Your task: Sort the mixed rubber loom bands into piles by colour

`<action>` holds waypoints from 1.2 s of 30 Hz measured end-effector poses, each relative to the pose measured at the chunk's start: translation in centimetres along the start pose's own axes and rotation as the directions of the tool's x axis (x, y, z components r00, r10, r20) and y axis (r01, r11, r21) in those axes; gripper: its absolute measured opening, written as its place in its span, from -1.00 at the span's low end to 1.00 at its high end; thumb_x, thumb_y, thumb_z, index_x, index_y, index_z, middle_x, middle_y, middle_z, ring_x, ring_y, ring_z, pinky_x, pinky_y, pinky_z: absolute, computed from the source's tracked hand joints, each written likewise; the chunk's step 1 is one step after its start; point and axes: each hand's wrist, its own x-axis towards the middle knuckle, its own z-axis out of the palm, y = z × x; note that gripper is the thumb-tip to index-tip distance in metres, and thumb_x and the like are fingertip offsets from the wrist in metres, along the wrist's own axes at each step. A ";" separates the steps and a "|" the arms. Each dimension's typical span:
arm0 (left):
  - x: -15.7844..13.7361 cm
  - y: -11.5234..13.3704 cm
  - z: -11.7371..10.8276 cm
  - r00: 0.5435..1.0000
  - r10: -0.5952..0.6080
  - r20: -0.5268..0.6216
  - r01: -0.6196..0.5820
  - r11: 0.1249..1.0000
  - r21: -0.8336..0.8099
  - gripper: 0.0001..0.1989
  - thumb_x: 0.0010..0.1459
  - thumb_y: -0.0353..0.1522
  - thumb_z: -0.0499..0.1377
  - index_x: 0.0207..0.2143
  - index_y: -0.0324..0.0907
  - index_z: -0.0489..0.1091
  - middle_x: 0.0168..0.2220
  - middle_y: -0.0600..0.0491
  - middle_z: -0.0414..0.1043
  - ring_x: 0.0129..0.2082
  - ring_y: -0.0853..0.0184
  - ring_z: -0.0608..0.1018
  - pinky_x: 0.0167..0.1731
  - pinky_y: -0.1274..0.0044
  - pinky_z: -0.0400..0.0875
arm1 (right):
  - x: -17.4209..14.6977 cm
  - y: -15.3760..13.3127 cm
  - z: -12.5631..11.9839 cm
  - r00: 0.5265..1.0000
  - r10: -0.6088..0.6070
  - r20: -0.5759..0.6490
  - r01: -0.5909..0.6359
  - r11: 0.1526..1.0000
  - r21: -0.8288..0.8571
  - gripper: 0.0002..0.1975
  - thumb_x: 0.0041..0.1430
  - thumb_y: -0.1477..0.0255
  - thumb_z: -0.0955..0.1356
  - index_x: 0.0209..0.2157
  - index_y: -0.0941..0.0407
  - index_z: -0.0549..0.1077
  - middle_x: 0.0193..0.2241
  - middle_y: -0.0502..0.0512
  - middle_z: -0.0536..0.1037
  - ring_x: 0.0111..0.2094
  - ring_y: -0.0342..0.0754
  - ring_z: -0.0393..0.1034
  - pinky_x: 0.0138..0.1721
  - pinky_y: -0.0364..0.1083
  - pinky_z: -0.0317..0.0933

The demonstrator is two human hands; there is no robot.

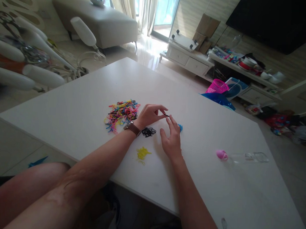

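My left hand (149, 115), with a brown-strapped watch (132, 127) on its wrist, pinches a small black rubber band (166, 115) between thumb and fingertips. The fingertips of my right hand (171, 139) meet the band's other end, its fingers extended and its thumb apart. Left of my hands spreads a mixed heap of colourful rubber bands (124, 112). Below my left hand is a small pile of black rubber bands (149, 132), and nearer me a pile of yellow rubber bands (143, 153). A blue pile (180, 128) shows partly behind my right hand.
On the right of the white table (205, 191) lies a clear bottle (249, 157) by a pink cap-like piece (222, 155). A small clear object (223, 225) rests near the front edge. Beyond the table stand a pink basket (217, 86) and a bench (106, 24).
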 end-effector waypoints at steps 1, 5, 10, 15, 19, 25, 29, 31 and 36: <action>0.0 0.1 0.0 1.000 0.005 0.008 -0.005 1.000 0.000 -0.78 0.09 -0.31 0.33 -0.18 -0.17 0.58 -0.38 0.05 0.63 -0.59 0.50 0.39 -0.47 0.65 0.35 | 0.0 0.0 0.0 1.000 -0.004 -0.003 0.004 1.000 0.003 -0.50 0.28 0.38 0.26 0.24 0.10 0.31 0.30 0.22 0.27 0.32 0.10 0.10 0.33 0.21 -0.03; 0.0 0.1 0.1 1.000 0.021 0.015 -0.021 1.000 0.005 -0.79 0.12 -0.33 0.31 -0.17 -0.15 0.58 -0.37 0.06 0.63 -0.56 0.49 0.43 -0.43 0.64 0.37 | 0.1 0.1 -0.1 0.999 -0.027 -0.031 0.027 1.000 0.004 -0.51 0.29 0.37 0.26 0.23 0.10 0.33 0.24 0.23 0.34 0.29 0.11 0.16 0.33 0.22 -0.02; 0.0 0.0 0.2 1.000 0.013 -0.007 -0.013 1.000 0.008 -0.77 0.09 -0.29 0.34 -0.18 -0.16 0.58 -0.37 0.05 0.62 -0.57 0.49 0.41 -0.45 0.63 0.37 | 0.1 0.0 -0.1 0.999 -0.031 -0.043 0.033 0.999 0.028 -0.50 0.30 0.36 0.25 0.26 0.07 0.30 0.22 0.23 0.34 0.28 0.12 0.17 0.32 0.23 0.02; -0.1 0.0 0.2 0.998 0.031 -0.057 -0.033 0.999 -0.033 -0.75 0.07 -0.26 0.36 -0.20 -0.16 0.57 -0.39 0.07 0.61 -0.59 0.51 0.40 -0.48 0.64 0.36 | 0.1 -0.2 -0.2 0.998 -0.013 -0.060 0.015 0.999 0.032 -0.51 0.29 0.36 0.26 0.24 0.08 0.32 0.20 0.24 0.35 0.26 0.11 0.19 0.30 0.22 0.08; 0.0 -0.1 0.2 0.993 0.000 -0.122 -0.005 0.999 -0.043 -0.82 0.08 -0.32 0.33 -0.24 -0.18 0.57 -0.45 0.09 0.57 -0.63 0.54 0.36 -0.52 0.65 0.33 | 0.0 -0.1 -0.1 0.997 0.000 -0.072 0.003 0.999 0.048 -0.53 0.27 0.38 0.27 0.20 0.11 0.36 0.17 0.26 0.38 0.24 0.11 0.23 0.29 0.21 0.11; 0.3 -0.2 -0.1 0.938 -0.155 -0.309 0.114 0.983 -0.146 -0.83 0.20 -0.29 0.21 -0.28 -0.21 0.54 -0.46 0.08 0.53 -0.63 0.53 0.43 -0.61 0.66 0.29 | -0.4 0.0 0.4 0.999 -0.032 -0.017 0.033 0.997 0.069 -0.58 0.20 0.43 0.29 0.09 0.12 0.47 0.08 0.22 0.48 0.15 0.13 0.32 0.24 0.20 0.16; 1.5 1.9 -1.6 0.928 -0.220 -0.301 0.175 0.970 -0.170 -0.80 0.24 -0.29 0.16 -0.24 -0.22 0.52 -0.45 0.06 0.52 -0.59 0.49 0.50 -0.66 0.66 0.31 | -0.7 0.0 0.6 0.998 -0.049 0.043 0.045 0.995 0.085 -0.63 0.18 0.45 0.29 0.01 0.10 0.52 0.02 0.17 0.53 0.08 0.11 0.37 0.19 0.16 0.20; 2.3 3.5 -3.5 0.953 -0.193 -0.232 0.165 0.977 -0.135 -0.80 0.22 -0.29 0.17 -0.24 -0.21 0.53 -0.46 0.07 0.51 -0.57 0.47 0.52 -0.66 0.67 0.32 | -0.8 -0.1 0.7 0.995 -0.054 0.084 0.047 0.996 0.081 -0.65 0.17 0.47 0.29 -0.02 0.09 0.54 0.00 0.15 0.55 0.06 0.10 0.38 0.17 0.16 0.21; 1.8 5.8 -10.7 0.975 -0.220 0.025 0.219 0.976 0.007 -0.83 0.12 -0.31 0.24 -0.33 -0.23 0.56 -0.52 0.05 0.51 -0.62 0.44 0.51 -0.63 0.63 0.34 | -1.2 -0.5 1.1 0.983 -0.078 0.166 0.064 0.994 0.085 -0.70 0.17 0.47 0.31 -0.08 0.08 0.56 -0.03 0.14 0.58 0.05 0.09 0.39 0.14 0.17 0.20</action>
